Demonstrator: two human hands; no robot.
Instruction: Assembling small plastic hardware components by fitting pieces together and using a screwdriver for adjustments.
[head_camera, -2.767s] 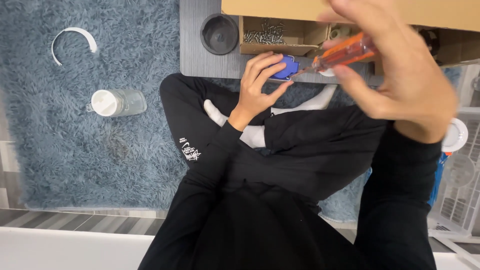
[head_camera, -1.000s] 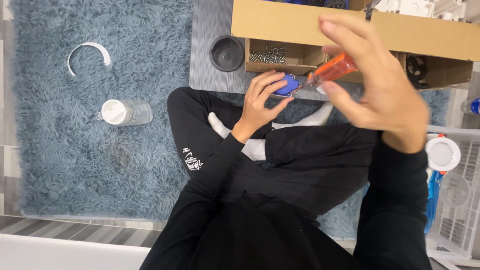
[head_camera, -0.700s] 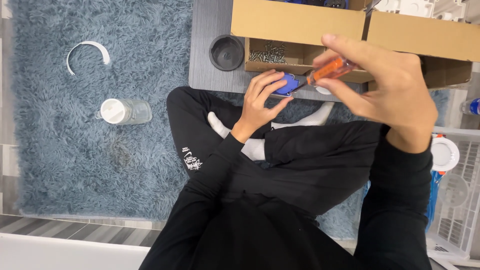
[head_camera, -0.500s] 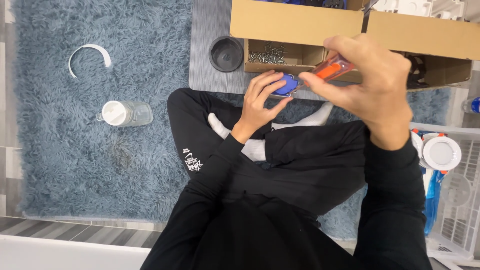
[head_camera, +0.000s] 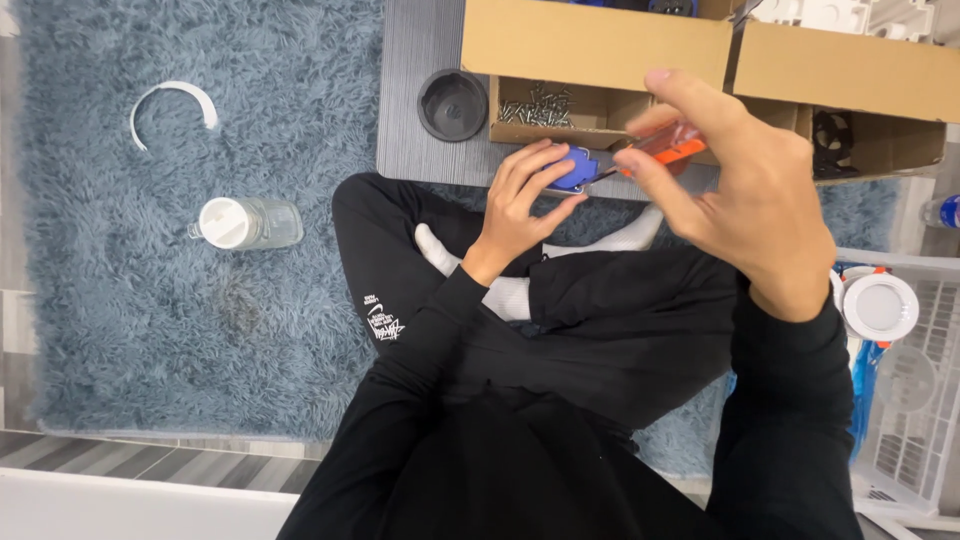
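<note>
My left hand (head_camera: 522, 202) holds a small blue part (head_camera: 574, 170) between fingers and thumb, above my crossed legs. My right hand (head_camera: 745, 190) grips an orange-handled screwdriver (head_camera: 668, 148), its tip pointing left at the blue part. Both hands hover in front of an open cardboard box (head_camera: 600, 45). A pile of small screws (head_camera: 538, 102) lies in a box compartment just behind my left hand.
A black round cup (head_camera: 452, 104) stands on a grey mat (head_camera: 412, 90) beside the box. A clear jar with a white lid (head_camera: 245, 222) and a white curved strip (head_camera: 172, 103) lie on the blue shaggy rug. A white round lid (head_camera: 880, 307) and a white basket (head_camera: 920, 400) sit at right.
My right hand has turned on the screwdriver, its fingers shifting round the orange handle. The left hand keeps the blue part in place. The view has drifted slightly.
</note>
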